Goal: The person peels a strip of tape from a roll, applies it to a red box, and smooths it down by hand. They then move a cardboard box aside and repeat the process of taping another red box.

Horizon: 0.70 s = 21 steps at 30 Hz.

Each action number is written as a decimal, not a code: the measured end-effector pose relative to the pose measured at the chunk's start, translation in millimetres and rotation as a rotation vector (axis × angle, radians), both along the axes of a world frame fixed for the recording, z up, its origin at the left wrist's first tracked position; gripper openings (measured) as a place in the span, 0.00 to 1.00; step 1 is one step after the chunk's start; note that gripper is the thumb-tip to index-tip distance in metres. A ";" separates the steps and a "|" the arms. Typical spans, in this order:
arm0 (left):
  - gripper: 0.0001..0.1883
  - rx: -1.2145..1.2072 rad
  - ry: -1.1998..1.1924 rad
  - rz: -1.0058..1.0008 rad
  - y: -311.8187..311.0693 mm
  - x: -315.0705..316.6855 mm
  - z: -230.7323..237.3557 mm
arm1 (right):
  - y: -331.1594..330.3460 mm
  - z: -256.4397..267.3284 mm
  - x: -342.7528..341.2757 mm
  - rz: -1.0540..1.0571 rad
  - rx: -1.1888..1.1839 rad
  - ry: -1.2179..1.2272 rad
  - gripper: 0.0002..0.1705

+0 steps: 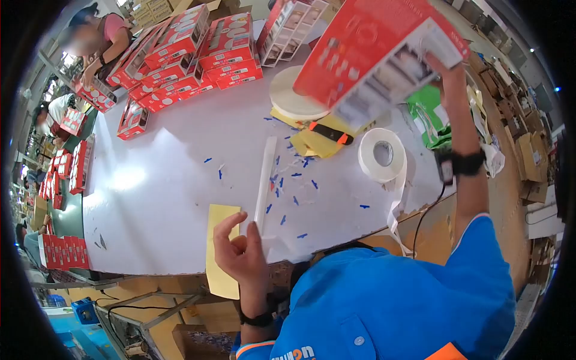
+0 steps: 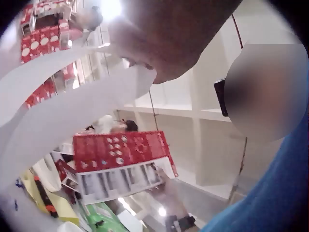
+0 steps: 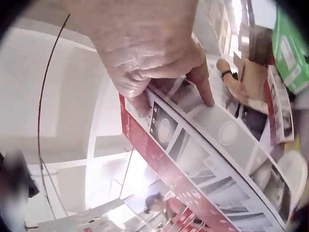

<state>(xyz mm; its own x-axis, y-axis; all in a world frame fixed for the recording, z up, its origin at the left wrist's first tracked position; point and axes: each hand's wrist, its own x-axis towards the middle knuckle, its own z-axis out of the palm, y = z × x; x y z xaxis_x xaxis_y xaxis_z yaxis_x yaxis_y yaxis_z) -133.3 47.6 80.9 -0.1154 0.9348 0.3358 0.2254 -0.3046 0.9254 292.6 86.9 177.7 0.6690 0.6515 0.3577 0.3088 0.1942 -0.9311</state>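
Up at the right, my right hand grips the edge of a red and white printed box and holds it tilted above the table. In the right wrist view, the fingers bend over the box's pictured side. My left hand is at the near table edge, thumb and forefinger bent around the end of a long white strip. From the left wrist, the strip runs out from under the hand. A yellow sheet hangs over the edge beside that hand.
A white tape roll with a loose tail and a larger white roll lie on the table. An orange and black utility knife rests on yellow paper. Blue bits are scattered around. Stacked red boxes and another person are at the back.
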 end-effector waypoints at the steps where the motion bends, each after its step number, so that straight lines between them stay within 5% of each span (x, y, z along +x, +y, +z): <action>1: 0.11 -0.044 -0.055 -0.006 2.0 2.0 -8.3 | 17.9 3.6 20.2 -0.083 0.087 -0.052 0.31; 3: 0.10 -0.128 -0.169 -0.009 4.8 10.5 -23.6 | 60.5 -8.6 81.5 -0.006 0.255 -0.259 0.36; 5: 0.09 -0.164 -0.118 0.041 4.2 20.4 -30.7 | 101.0 -30.4 139.5 -0.088 0.110 -0.276 0.38; 13: 0.09 -0.345 -0.044 0.145 -5.1 34.4 -46.1 | 172.9 -98.2 172.2 -0.140 -0.286 -0.150 0.41; 19: 0.08 -0.355 -0.051 0.180 2.0 47.0 -48.2 | 202.4 -84.2 183.0 -0.213 -0.450 -0.356 0.39; 21: 0.09 -0.395 -0.019 0.172 8.4 46.6 -44.9 | 207.1 -89.9 187.7 0.002 -0.190 -0.420 0.33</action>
<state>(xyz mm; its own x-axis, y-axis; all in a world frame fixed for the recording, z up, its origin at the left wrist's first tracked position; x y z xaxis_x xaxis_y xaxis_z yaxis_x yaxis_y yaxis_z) -86.7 56.0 36.0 -0.2832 0.9579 -0.0474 0.2236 0.1140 0.9680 480.4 293.9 87.8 0.4902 0.7326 0.4722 0.6670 0.0333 -0.7443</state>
